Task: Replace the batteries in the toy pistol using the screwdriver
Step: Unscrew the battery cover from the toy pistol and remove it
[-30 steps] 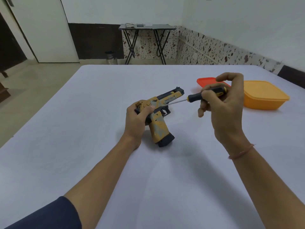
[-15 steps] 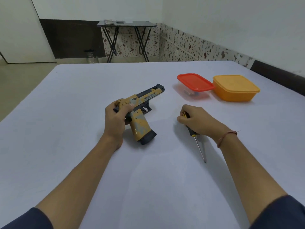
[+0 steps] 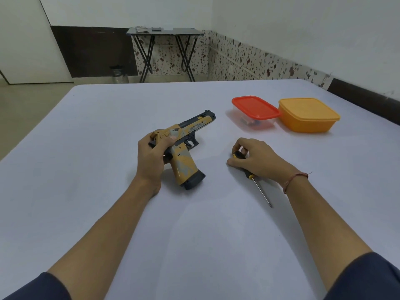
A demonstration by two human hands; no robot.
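Note:
The yellow-and-black toy pistol (image 3: 184,148) lies on its side on the white table (image 3: 86,148), barrel pointing away to the right, grip toward me. My left hand (image 3: 152,156) grips it at the rear of the slide, thumb on top. The screwdriver (image 3: 255,180) lies flat on the table to the right, its metal shaft pointing toward me. My right hand (image 3: 255,159) covers its black-and-yellow handle, fingers curled around the handle's end.
A clear box with a red lid (image 3: 255,112) holding small items and an orange lidded box (image 3: 308,114) stand at the back right of the table. A folding table (image 3: 165,50) stands by the far wall.
My right hand has brought the screwdriver away from the pistol's barrel and laid it down on the table to the right. The left hand keeps its hold on the pistol.

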